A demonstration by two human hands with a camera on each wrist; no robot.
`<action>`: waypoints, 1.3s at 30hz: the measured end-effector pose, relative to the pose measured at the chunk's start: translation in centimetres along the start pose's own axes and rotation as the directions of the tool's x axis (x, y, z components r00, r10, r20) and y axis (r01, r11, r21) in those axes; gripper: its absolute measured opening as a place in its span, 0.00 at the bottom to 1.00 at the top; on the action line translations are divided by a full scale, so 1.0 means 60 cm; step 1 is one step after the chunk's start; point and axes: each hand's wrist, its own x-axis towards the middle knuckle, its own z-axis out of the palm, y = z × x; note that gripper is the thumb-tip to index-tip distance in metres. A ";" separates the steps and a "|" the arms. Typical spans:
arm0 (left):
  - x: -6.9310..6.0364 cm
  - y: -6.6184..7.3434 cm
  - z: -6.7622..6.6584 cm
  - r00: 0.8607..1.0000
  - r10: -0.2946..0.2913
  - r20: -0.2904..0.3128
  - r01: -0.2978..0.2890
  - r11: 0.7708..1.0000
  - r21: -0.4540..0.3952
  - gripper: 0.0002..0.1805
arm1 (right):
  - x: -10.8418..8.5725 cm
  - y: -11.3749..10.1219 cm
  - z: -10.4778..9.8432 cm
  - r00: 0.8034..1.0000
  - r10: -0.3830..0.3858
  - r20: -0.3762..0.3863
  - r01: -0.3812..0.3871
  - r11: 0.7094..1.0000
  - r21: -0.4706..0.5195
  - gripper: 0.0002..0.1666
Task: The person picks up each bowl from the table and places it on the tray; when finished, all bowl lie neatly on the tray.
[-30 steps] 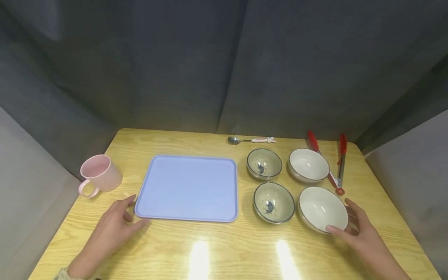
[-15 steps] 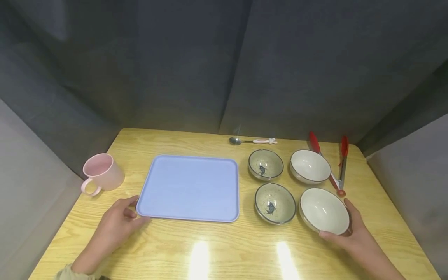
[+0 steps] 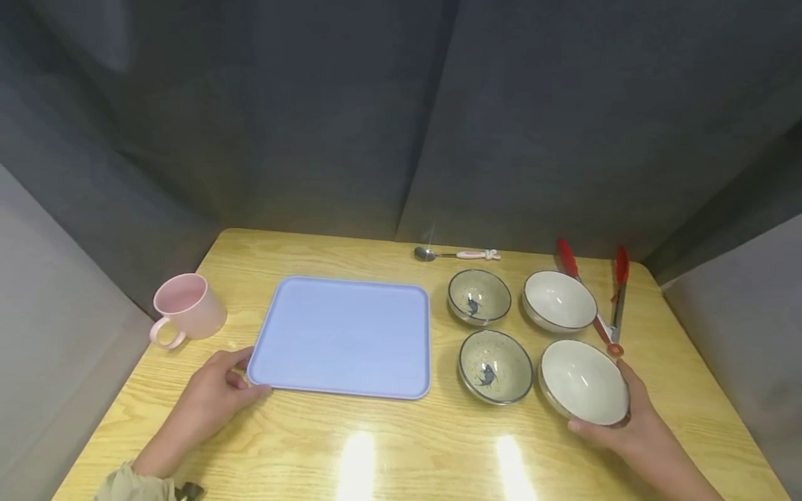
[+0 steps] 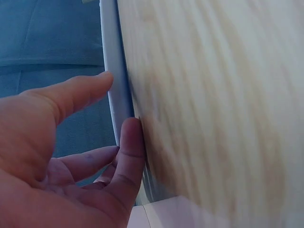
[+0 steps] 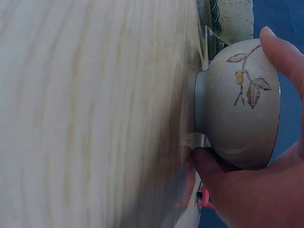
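Note:
A blue tray [image 3: 344,337] lies flat on the table. At its front left corner is my left hand [image 3: 216,393], thumb by the front edge and index finger by the left edge; in the left wrist view this hand [image 4: 61,161] touches the tray's rim [image 4: 114,80] with loosely bent fingers. My right hand [image 3: 639,424] grips the front white bowl [image 3: 584,383] from the right, thumb at its near side and fingers round its far right side. The right wrist view shows that hand [image 5: 266,190] and the upright bowl's leaf pattern [image 5: 251,90], its foot at the table.
Two speckled bowls [image 3: 479,297] [image 3: 496,367] stand between tray and white bowls. Another white bowl [image 3: 560,300] stands behind the gripped one, beside red-tipped tongs [image 3: 620,292]. A spoon [image 3: 470,255] lies at the back; a pink mug [image 3: 189,306] stands at the left.
My left hand has moved slightly closer to the tray's corner. My right thumb has shifted from the bowl's rim to its near side, and the fingers have closed in on the bowl. The view has shifted slightly.

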 end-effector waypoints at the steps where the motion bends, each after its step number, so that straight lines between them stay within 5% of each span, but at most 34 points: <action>1: 0.001 0.000 0.000 1.000 0.004 0.000 -0.004 1.000 -0.001 0.45 | 0.000 -0.001 0.000 1.000 -0.007 -0.008 0.007 1.000 0.005 0.82; 14: -0.001 -0.010 0.006 1.000 0.009 -0.004 -0.009 1.000 -0.022 0.49 | -0.003 0.001 0.008 0.998 0.022 -0.056 -0.023 0.999 -0.027 0.81; 22: 0.000 -0.003 0.007 0.998 0.046 -0.037 -0.046 0.999 -0.007 0.44 | -0.002 -0.004 0.003 0.995 0.085 -0.052 -0.083 0.995 0.047 0.80; 39: 0.002 -0.003 0.003 1.000 0.027 -0.015 -0.027 1.000 -0.012 0.44 | 0.023 -0.063 -0.027 0.997 -0.017 -0.079 0.025 0.994 0.103 0.76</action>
